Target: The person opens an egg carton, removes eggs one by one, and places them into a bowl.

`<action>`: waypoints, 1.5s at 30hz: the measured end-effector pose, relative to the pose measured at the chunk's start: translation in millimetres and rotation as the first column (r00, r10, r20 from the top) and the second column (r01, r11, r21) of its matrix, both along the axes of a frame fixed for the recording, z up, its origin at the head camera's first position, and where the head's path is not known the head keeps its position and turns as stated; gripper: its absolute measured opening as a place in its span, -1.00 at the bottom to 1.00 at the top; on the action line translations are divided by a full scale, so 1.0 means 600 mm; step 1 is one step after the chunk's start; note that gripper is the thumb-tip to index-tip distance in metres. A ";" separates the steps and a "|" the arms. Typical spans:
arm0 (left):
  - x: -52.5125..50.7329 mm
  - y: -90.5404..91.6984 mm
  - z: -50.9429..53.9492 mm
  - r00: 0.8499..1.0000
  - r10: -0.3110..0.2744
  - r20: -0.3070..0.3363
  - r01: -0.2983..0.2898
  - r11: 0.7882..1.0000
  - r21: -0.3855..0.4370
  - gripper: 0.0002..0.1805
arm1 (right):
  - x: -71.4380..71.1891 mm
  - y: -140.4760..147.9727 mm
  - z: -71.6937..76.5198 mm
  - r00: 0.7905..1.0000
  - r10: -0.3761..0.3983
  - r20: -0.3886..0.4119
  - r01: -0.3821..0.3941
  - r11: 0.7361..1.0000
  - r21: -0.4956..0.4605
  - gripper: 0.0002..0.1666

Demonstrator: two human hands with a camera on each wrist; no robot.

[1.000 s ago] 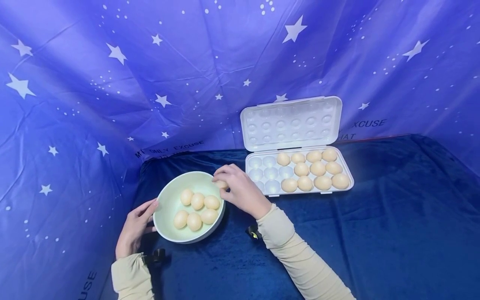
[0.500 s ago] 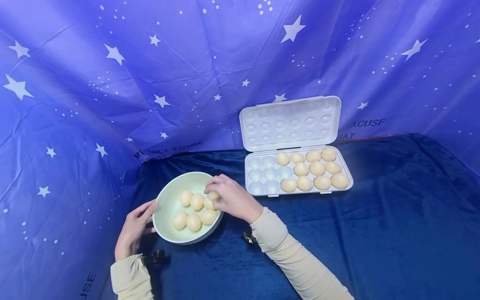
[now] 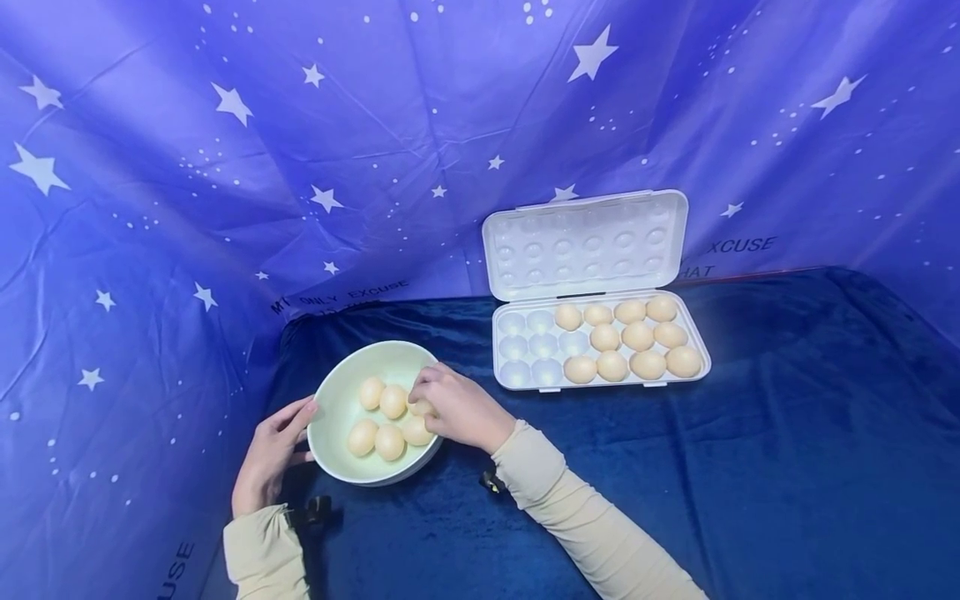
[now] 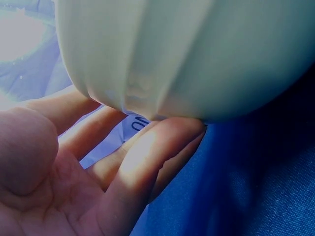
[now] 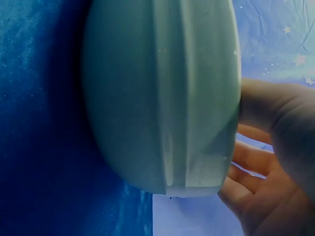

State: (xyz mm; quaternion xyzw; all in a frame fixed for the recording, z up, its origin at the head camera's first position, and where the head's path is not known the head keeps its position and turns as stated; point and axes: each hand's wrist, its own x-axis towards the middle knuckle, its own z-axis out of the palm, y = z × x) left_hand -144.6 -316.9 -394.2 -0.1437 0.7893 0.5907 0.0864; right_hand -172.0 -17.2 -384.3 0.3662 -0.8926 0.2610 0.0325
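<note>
The pale green bowl (image 3: 333, 417) stands at the centre left with several light brown eggs inside. My left hand (image 3: 264, 458) holds it by the left side, fingertips at the rim and other fingers against the outer wall; the left wrist view shows those fingers (image 4: 152, 152) touching the ridged outside. Reaching over the right rim, my right hand (image 3: 461, 407) has its curled fingers at an egg (image 3: 420, 407) beside the other eggs (image 3: 389, 442). The fingers cover part of that egg. In the right wrist view, the bowl's wall (image 5: 167, 98) hides the fingertips.
A white egg box (image 3: 517, 388) with its lid (image 3: 585, 246) raised stands at the right, several eggs (image 3: 637, 337) in its right part and bare hollows at left. Dark blue cloth (image 3: 787, 450) covers the table. A starry blue curtain (image 3: 420, 125) hangs behind.
My right hand has moved left and down from the bowl's right rim into the bowl, carrying an egg. My left hand, the bowl and the egg box have stayed in place.
</note>
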 end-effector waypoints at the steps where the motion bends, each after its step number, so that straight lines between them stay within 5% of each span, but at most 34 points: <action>1: -0.001 0.000 0.000 1.000 -0.001 -0.001 0.001 1.000 0.001 -0.24 | 0.000 0.000 0.000 1.000 0.000 0.006 0.000 1.000 0.004 -0.65; 17: -0.008 0.006 -0.001 1.000 0.002 -0.002 -0.001 1.000 0.019 -0.27 | -0.009 0.009 0.007 0.998 0.058 -0.022 -0.057 0.998 0.025 -0.84; 25: -0.005 0.006 -0.010 1.000 0.019 -0.009 -0.018 0.999 0.033 -0.27 | -0.021 0.037 0.021 0.991 0.092 0.092 -0.085 0.993 -0.078 -0.79; 29: -0.007 0.007 -0.012 1.000 0.022 -0.007 -0.022 0.999 0.034 -0.27 | -0.031 0.065 0.025 0.996 0.086 0.039 -0.083 0.993 -0.078 -0.78; 35: -0.012 0.011 -0.007 1.000 -0.021 -0.020 0.021 1.000 0.015 -0.25 | -0.046 0.142 0.030 0.994 -0.063 -0.087 0.057 0.996 -0.065 -0.80; 45: 0.003 0.000 0.001 1.000 0.000 -0.003 0.000 1.000 -0.015 -0.29 | -0.070 0.222 0.041 0.956 -0.281 -0.090 0.277 0.959 -0.055 -0.76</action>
